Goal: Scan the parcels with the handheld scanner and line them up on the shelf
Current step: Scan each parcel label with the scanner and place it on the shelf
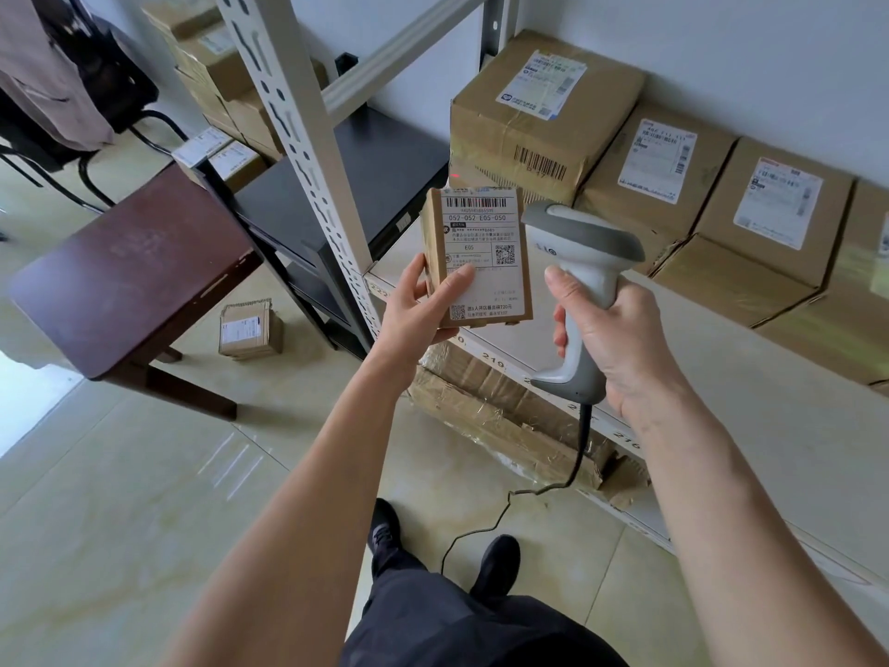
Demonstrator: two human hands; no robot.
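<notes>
The left hand (423,305) gripped a small parcel (478,257) upright, label facing the camera, just in front of the shelf (721,377). The right hand (620,339) clasped the handheld scanner (582,262) beside it. A row of boxes (673,170) sat along the back of the shelf; another box (250,332) lay on the floor left of it.

Scanner cable (486,519) end hidden; rightmost parcel (880,243) cropped

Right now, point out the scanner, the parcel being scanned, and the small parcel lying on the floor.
handheld scanner (584,243), head view, on its head.
held parcel (483,262), head view, on its label.
floor parcel (250,332), head view, on its top face.
</notes>
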